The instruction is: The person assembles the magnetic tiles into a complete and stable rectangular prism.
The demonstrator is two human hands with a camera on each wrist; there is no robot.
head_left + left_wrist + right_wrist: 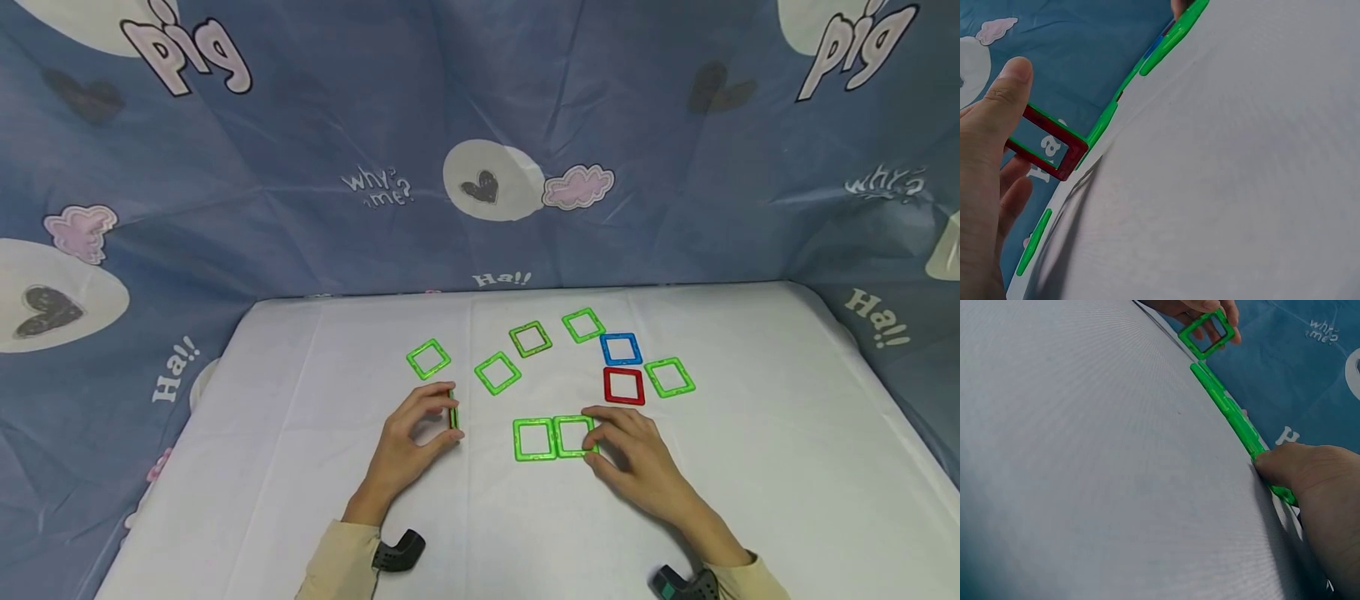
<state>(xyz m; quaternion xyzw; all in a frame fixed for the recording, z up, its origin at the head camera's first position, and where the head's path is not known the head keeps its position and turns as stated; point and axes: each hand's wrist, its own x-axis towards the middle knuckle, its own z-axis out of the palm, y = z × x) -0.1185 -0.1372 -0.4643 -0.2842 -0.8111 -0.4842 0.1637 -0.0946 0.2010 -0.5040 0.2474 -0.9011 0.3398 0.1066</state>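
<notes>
My left hand (408,442) holds a red and green pair of square magnetic tiles (453,414) on edge between thumb and fingers. In the left wrist view the red tile (1077,157) faces the camera, with green showing along its border; the right wrist view shows the green tile (1189,345) on its other side. My right hand (637,462) pinches the right edge of a flat green tile (573,454) by its top and bottom corners. Against that tile's left side lies another green tile (535,457), edge to edge.
Behind the hands lie a blue tile (622,362), a red tile (624,401) and several loose green tiles, one of them (428,374) beyond my left hand. White cloth (480,525) covers the table. A printed blue curtain (315,233) rises along its back and sides.
</notes>
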